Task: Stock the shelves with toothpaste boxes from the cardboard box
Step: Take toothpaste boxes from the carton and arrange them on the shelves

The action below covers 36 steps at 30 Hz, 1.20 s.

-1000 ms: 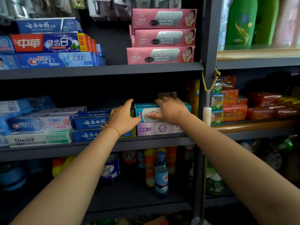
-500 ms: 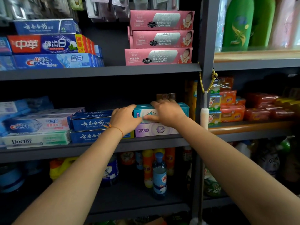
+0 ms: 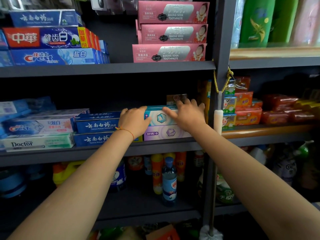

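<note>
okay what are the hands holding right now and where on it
Both hands are on the teal toothpaste box, which lies on the purple box. The left hand grips its left end; the right hand lies over its right part, thumb on the front.

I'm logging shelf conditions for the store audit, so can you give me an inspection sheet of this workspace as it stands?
Surface: dark middle shelf, packed with boxes along its front.
Job's things: teal toothpaste box lies on top of a purple toothpaste box; cardboard box not clearly seen.
Clutter: blue toothpaste boxes to the left; pink baking soda toothpaste boxes stacked on the shelf above.
Hands: left hand at the teal box's left end; right hand over its right end, fingers across the top.
Cables: nothing seen; only a yellow cord tied on the upright.
Surroundings: bottles on the shelf below; green bottles upper right.
</note>
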Each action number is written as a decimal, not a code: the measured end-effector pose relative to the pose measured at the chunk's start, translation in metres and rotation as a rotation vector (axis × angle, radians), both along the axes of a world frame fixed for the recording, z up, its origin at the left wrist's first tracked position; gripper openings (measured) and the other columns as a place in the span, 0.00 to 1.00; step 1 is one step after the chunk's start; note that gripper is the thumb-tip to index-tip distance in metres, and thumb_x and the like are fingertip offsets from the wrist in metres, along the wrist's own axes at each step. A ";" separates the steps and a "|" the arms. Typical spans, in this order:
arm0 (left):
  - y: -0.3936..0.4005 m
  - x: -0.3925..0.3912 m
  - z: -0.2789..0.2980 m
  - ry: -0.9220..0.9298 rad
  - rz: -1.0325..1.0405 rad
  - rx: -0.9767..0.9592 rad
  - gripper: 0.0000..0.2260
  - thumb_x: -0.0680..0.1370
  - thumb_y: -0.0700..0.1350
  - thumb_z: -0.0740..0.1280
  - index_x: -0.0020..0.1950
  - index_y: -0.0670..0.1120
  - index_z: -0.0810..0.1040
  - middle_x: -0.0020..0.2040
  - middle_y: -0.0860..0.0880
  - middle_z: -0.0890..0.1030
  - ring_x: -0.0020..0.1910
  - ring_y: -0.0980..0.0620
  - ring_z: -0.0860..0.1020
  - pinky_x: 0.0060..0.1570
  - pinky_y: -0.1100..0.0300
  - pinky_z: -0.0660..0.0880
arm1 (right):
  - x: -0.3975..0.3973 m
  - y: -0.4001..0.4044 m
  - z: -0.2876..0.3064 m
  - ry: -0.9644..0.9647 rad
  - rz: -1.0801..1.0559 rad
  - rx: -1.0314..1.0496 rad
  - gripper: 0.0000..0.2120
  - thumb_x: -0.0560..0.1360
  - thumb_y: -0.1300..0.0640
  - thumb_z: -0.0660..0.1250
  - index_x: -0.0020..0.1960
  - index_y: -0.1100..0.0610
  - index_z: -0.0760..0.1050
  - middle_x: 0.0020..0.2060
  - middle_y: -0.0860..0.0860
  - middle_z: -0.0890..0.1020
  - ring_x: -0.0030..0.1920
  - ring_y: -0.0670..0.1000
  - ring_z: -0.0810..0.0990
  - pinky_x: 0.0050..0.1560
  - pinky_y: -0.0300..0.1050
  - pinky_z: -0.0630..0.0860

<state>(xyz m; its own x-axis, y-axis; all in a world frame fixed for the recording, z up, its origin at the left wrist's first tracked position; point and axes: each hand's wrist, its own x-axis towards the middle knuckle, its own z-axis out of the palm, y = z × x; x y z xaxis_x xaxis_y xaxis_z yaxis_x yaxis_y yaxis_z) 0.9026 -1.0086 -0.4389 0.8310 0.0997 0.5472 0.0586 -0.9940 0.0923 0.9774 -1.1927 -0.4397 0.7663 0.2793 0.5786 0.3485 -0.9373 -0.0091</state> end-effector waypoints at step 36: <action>0.003 -0.011 -0.004 0.002 -0.038 0.031 0.31 0.79 0.44 0.68 0.79 0.50 0.59 0.76 0.48 0.67 0.74 0.48 0.65 0.68 0.52 0.60 | -0.017 -0.016 -0.024 -0.026 0.202 0.500 0.58 0.61 0.38 0.79 0.79 0.55 0.51 0.77 0.63 0.53 0.78 0.62 0.48 0.76 0.58 0.50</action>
<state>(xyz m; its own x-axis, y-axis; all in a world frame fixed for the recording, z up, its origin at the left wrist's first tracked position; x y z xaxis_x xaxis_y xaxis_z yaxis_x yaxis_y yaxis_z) 0.8912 -1.0059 -0.4430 0.8351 0.0511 0.5477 0.0211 -0.9979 0.0610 0.9608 -1.2087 -0.4635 0.7096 0.1049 0.6968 0.5273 -0.7350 -0.4263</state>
